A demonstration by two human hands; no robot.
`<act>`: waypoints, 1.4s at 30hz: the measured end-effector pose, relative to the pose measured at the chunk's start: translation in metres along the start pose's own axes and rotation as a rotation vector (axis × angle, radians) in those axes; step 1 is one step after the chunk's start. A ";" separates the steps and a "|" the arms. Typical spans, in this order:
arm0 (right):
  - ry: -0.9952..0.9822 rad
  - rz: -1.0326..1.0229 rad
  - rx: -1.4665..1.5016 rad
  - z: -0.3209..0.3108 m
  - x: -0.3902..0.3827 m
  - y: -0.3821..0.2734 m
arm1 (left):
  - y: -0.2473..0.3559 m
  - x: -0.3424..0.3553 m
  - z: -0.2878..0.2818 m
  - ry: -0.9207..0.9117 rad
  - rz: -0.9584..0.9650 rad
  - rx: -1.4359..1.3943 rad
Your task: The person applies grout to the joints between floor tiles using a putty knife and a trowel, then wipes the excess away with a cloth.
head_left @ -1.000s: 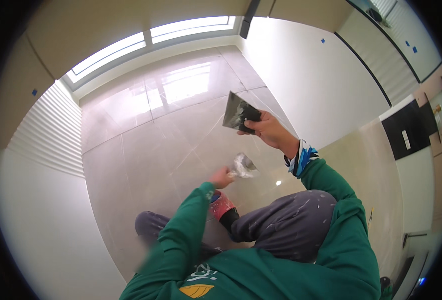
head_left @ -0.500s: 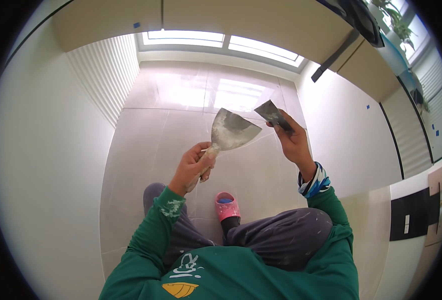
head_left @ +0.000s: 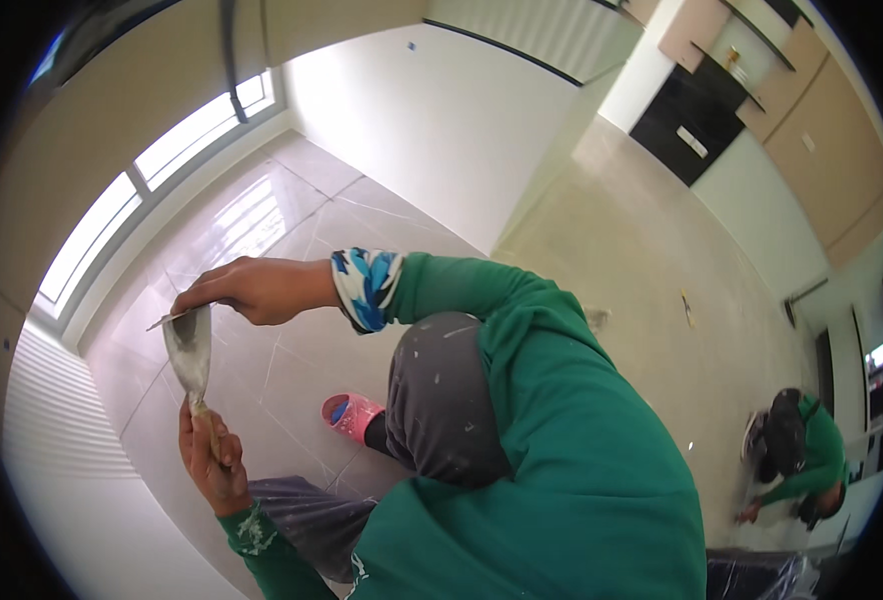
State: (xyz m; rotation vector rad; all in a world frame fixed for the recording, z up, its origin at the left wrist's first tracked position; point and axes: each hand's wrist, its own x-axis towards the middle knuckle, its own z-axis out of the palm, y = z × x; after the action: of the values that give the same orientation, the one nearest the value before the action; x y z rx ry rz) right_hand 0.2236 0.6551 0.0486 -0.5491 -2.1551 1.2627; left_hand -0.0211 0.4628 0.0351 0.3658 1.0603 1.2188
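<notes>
My left hand (head_left: 212,460) is closed around the handle of a wide putty knife (head_left: 190,352), whose blade is smeared with pale filler and points away from me. Bent over the blade's far end is my right hand (head_left: 262,291), its fingers closed on a small flat scraper plate (head_left: 164,321). The plate appears almost edge-on and meets the tip of the putty knife; most of it is hidden by the fingers and blade. White filler marks the left cuff, and a patterned band circles the right wrist.
Tan wall panels, a low window (head_left: 147,177) and a ribbed panel (head_left: 62,405) stand to the left. Behind my right arm is a white partition (head_left: 402,120). A co-worker in green (head_left: 817,450) crouches far right. A thin yellowish tool (head_left: 688,308) lies on the floor.
My view has swung to the right, bringing the co-worker in. The scraper plate, earlier apart from the putty knife, is now against its blade end, both still held.
</notes>
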 end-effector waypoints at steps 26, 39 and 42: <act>0.077 0.664 1.549 -0.009 -0.041 -0.059 | -0.025 -0.044 0.049 0.208 0.825 1.384; 0.001 0.034 0.183 -0.019 -0.054 -0.074 | 0.022 -0.096 0.052 -0.075 -0.274 -0.117; -0.109 -0.054 0.000 -0.013 -0.057 -0.077 | 0.021 -0.097 0.063 -0.113 -0.254 -0.200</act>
State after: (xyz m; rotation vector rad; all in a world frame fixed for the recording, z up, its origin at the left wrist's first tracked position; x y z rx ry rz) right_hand 0.2705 0.5931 0.1057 -0.4279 -2.2438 1.2908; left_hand 0.0207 0.4029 0.1265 0.1388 0.8507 1.0521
